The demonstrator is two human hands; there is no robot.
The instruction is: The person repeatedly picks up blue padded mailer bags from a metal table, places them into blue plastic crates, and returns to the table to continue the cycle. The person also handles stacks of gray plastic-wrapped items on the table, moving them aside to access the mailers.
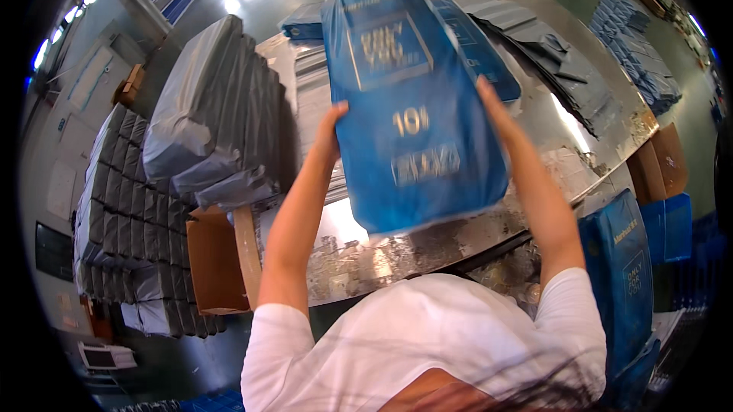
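Observation:
Between my two hands is a large blue plastic-wrapped package (427, 148) with gold-coloured print, held up over a worn metal table (336, 263) and slightly blurred. My left hand (334, 123) is pressed to its left edge; the fingers are mostly hidden behind it. Against the right edge is my right hand (492, 103), its fingers also partly hidden. Behind the held package, another blue package (492, 68) lies on the table. Beside that one are flat grey plastic bags (527, 38).
Grey wrapped packages (191, 122) stand at the table's left, with a larger grey stack (114, 221) beyond. A cardboard box (217, 263) is below them. Blue packages (622, 259) stand near my right side, by another cardboard box (664, 160). A blue stack (634, 53) is at far right.

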